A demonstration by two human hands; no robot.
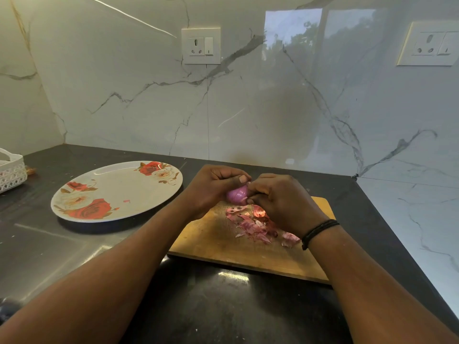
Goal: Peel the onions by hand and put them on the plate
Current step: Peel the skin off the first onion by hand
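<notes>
A small purple onion (237,196) is held above the wooden cutting board (218,242). My left hand (211,188) grips it from the left, thumb on top. My right hand (280,202) pinches the onion's right end with curled fingers. Loose pink onion skins (255,225) lie on the board under my right hand. The white plate (116,192) with red rose prints sits to the left of the board; only a tiny pink scrap lies on it.
A white lattice basket (11,171) stands at the far left edge of the dark counter (223,306). Marble walls with sockets (200,45) close off the back and right side.
</notes>
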